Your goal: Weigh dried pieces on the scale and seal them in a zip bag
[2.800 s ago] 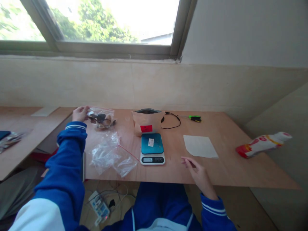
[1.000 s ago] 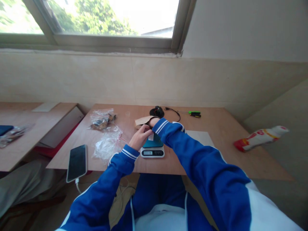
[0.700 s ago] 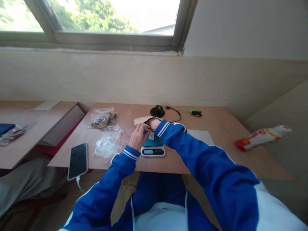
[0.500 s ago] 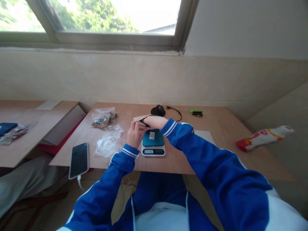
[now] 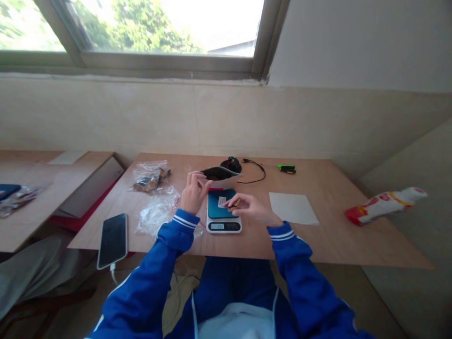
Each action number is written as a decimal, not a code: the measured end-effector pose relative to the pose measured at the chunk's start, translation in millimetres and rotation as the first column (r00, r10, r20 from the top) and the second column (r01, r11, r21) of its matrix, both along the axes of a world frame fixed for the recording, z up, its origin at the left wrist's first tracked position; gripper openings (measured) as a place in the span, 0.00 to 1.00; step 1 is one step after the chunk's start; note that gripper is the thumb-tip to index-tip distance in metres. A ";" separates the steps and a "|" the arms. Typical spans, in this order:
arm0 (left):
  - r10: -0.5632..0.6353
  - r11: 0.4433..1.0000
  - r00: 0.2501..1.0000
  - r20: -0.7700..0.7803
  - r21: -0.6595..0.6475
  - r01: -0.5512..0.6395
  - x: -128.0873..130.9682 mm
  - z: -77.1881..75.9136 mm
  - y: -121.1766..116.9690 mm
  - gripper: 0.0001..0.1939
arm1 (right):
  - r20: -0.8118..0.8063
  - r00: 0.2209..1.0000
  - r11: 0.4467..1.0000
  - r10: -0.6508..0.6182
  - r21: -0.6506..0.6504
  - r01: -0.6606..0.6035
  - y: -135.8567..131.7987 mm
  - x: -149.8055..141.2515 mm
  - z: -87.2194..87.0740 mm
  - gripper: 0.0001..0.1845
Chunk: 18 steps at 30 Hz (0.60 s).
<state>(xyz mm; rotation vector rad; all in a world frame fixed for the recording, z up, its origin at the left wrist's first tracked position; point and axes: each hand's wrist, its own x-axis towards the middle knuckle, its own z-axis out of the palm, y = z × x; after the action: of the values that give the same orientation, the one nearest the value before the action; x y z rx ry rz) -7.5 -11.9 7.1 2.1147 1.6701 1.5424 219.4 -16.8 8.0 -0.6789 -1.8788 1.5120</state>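
Note:
My left hand (image 5: 192, 192) is closed on the left edge of an open paper pouch (image 5: 228, 182), whose dark inside shows at the top. My right hand (image 5: 251, 207) pinches a small brown piece (image 5: 234, 205), too small to name, just above the blue plate of a kitchen scale (image 5: 222, 227). A little white label lies or sticks on that plate. The pouch is behind the scale and overlaps its far edge in my view. What lies inside the pouch is hard to make out.
Clear plastic bags (image 5: 155, 214) and a zip bag with brown pieces (image 5: 150, 179) lie left. A phone (image 5: 112, 241) with a cable overhangs the front edge. White paper (image 5: 294, 208), a screwdriver (image 5: 286, 168), a black device (image 5: 231, 164) and a bottle (image 5: 384, 205) are about. Someone's leg shows left.
My right hand has come out of the pouch and back toward me over the scale, with a small brown piece in its fingers. My left hand still holds the pouch.

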 end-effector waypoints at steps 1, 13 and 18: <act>-0.008 1.000 1.000 0.002 -0.017 0.008 0.8 1.9 0.2 0.14 | 0.084 0.989 0.992 -0.121 0.053 0.117 4.3 -6.4 -18.8 0.17; -0.157 0.981 0.988 0.008 -0.113 0.157 -2.0 6.9 -7.9 0.11 | 0.480 0.818 0.883 -0.317 0.464 0.070 -8.1 -23.9 5.9 0.20; -0.208 0.978 0.978 -0.002 0.017 0.208 -0.3 1.5 -6.7 0.05 | 0.170 0.965 0.862 -0.200 0.499 0.091 -10.9 -22.5 98.6 0.16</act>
<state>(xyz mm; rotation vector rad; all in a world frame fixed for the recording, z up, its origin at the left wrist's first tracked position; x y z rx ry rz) -7.8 -18.6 8.6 2.2150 1.3873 1.4987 196.9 -27.7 106.6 -0.7431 -2.2003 0.8337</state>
